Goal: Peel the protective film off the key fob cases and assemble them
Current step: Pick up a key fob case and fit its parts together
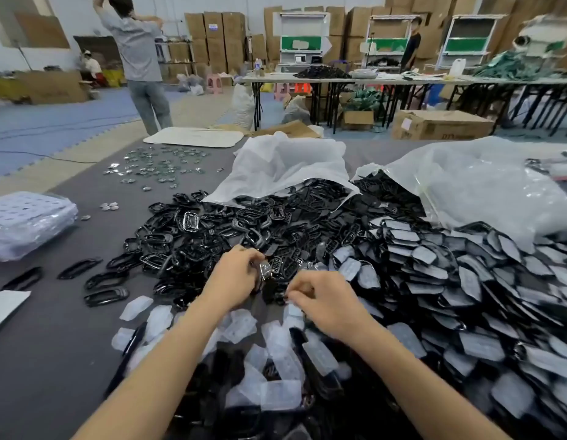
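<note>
My left hand (236, 274) grips a black key fob case part (265, 270) with its fingers curled round it, above the heap. My right hand (320, 296) is close beside it and pinches the edge of a pale film piece (294, 308) at the case. A big heap of black case frames (212, 236) spreads ahead and to the left. Film-covered case backs (466, 281) pile up on the right. Peeled clear films (276, 354) lie scattered under my forearms.
Two open plastic bags (285, 166) (485, 185) spill parts at the back. Small shiny emblems (155, 166) lie scattered far left. A stack of clear trays (25, 223) sits at the left edge. A person (139, 58) stands beyond the mat; folding tables (403, 81) and cardboard boxes line the background.
</note>
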{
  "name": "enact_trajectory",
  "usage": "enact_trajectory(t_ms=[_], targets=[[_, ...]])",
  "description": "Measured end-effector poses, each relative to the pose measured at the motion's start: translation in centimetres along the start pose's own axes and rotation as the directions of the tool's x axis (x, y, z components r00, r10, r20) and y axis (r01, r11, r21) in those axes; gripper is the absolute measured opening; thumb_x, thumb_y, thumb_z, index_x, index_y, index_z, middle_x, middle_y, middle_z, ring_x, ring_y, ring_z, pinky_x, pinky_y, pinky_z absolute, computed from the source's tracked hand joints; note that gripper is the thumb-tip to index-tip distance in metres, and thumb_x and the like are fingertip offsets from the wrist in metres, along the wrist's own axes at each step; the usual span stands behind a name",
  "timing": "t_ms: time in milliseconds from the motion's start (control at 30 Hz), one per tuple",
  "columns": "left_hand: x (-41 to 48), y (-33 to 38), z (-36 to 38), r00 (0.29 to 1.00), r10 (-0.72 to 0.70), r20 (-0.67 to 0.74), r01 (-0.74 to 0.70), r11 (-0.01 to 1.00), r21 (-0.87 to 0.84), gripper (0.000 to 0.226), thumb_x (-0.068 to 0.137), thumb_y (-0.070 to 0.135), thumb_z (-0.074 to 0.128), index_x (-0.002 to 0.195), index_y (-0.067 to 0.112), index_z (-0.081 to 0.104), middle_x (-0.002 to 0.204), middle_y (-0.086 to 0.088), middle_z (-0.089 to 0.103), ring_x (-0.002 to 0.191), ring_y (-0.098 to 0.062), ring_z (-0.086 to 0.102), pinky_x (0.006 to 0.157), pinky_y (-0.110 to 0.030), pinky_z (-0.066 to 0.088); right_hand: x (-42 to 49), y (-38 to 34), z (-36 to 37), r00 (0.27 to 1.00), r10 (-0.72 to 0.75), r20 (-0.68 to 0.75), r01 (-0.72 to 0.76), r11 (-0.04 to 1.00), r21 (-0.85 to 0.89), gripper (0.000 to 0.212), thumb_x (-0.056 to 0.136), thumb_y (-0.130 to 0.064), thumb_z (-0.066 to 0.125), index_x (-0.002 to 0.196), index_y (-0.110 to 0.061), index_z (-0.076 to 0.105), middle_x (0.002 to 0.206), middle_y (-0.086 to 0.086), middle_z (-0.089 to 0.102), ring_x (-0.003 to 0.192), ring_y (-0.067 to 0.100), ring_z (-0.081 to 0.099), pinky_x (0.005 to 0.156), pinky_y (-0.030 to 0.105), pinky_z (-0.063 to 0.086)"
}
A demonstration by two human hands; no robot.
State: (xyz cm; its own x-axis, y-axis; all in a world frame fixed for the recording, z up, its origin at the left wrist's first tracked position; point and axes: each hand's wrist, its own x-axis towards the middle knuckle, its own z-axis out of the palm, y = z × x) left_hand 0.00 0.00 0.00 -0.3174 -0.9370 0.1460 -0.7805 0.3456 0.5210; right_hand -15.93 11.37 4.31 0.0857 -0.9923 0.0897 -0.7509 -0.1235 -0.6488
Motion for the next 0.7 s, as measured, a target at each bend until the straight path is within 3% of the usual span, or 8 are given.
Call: enact_trajectory(t_ms=[67,133,200,267,400,500,600,700], targets=[[0.6,-0.5,0.6,0.998,-0.054,0.032,0.05,0.993,0.109,0.039,0.088,0.004,0.051,0.122,0.017,0.064,0.124,-0.012,0.057,0.114,-0.032,0.052,0.1,-0.038,0.04,3.0,0.7,0.0,0.998,0.003,-0.064,-0.011,0.992,-0.125,0.022,0.091,-0.009,0.053,0.103,-0.015,0.07,0.102,0.003,0.069,0.094,0.019,0.062,0.085,0.033,0.048],[0.6,-1.0,1.1,0.992,-0.092,0.083,0.071,0.97,0.233,0.041,0.089,0.01,0.051,0.128,0.021,0.059,0.129,-0.012,0.055,0.119,-0.034,0.046,0.102,-0.043,0.039,5.3,1.5,0.3,1.0,0.015,-0.017,-0.018,0.976,-0.219,0.027,0.091,-0.007,0.05,0.109,-0.016,0.068,0.113,0.004,0.064,0.105,0.022,0.058,0.089,0.035,0.048],[0.5,-1.2,1.7,0.991,-0.104,0.087,0.078,0.962,0.26,0.04,0.091,0.012,0.049,0.13,0.023,0.057,0.131,-0.009,0.054,0.122,-0.034,0.042,0.102,-0.044,0.038,6.0,2.4,1.6,0.998,0.018,0.059,0.001,0.95,-0.313,0.028,0.089,-0.006,0.053,0.111,-0.017,0.067,0.115,0.005,0.061,0.11,0.025,0.053,0.09,0.038,0.048],[0.3,-1.2,1.8,0.992,-0.102,0.068,0.083,0.967,0.242,0.039,0.094,0.013,0.049,0.131,0.024,0.056,0.132,-0.007,0.053,0.123,-0.033,0.038,0.103,-0.043,0.037,5.7,3.3,2.7,0.999,-0.012,0.036,0.026,0.917,-0.398,0.025,0.089,-0.009,0.056,0.111,-0.017,0.064,0.114,0.005,0.057,0.112,0.025,0.046,0.092,0.038,0.045],[-0.8,-0.3,1.5,0.996,-0.085,0.007,0.08,0.964,0.253,0.036,0.096,0.015,0.052,0.129,0.027,0.057,0.133,-0.004,0.049,0.122,-0.03,0.036,0.099,-0.042,0.039,5.3,3.7,3.4,0.994,-0.063,-0.088,0.031,0.945,-0.325,0.013,0.089,-0.014,0.06,0.102,-0.016,0.062,0.108,0.002,0.059,0.107,0.022,0.046,0.087,0.031,0.039],[-2.3,0.9,1.4,0.98,-0.016,-0.201,0.037,0.994,0.099,0.032,0.093,0.018,0.057,0.124,0.024,0.062,0.136,0.0,0.048,0.126,-0.026,0.036,0.099,-0.041,0.037,4.8,3.7,2.9,0.982,-0.027,-0.186,-0.006,0.985,-0.172,0.006,0.089,-0.016,0.063,0.094,-0.016,0.064,0.097,-0.001,0.061,0.098,0.019,0.052,0.082,0.029,0.041],[-4.1,2.5,1.3,0.984,0.025,-0.178,-0.059,0.98,-0.188,0.03,0.093,0.016,0.06,0.122,0.017,0.064,0.12,0.001,0.064,0.112,-0.017,0.057,0.095,-0.026,0.042,3.9,3.4,2.1,0.97,-0.007,-0.241,-0.01,0.998,-0.068,0.003,0.086,-0.016,0.067,0.089,-0.016,0.068,0.084,-0.001,0.068,0.083,0.018,0.061,0.077,0.035,0.049],[-6.0,3.0,1.6,0.983,0.034,-0.179,-0.088,0.949,-0.303,0.025,0.09,0.012,0.064,0.113,0.019,0.069,0.099,0.006,0.072,0.09,-0.012,0.067,0.084,-0.022,0.048,2.8,3.5,2.2,0.966,-0.012,-0.258,0.0,0.999,-0.044,0.004,0.084,-0.018,0.069,0.088,-0.019,0.07,0.08,-0.002,0.072,0.08,0.016,0.065,0.075,0.034,0.051]])
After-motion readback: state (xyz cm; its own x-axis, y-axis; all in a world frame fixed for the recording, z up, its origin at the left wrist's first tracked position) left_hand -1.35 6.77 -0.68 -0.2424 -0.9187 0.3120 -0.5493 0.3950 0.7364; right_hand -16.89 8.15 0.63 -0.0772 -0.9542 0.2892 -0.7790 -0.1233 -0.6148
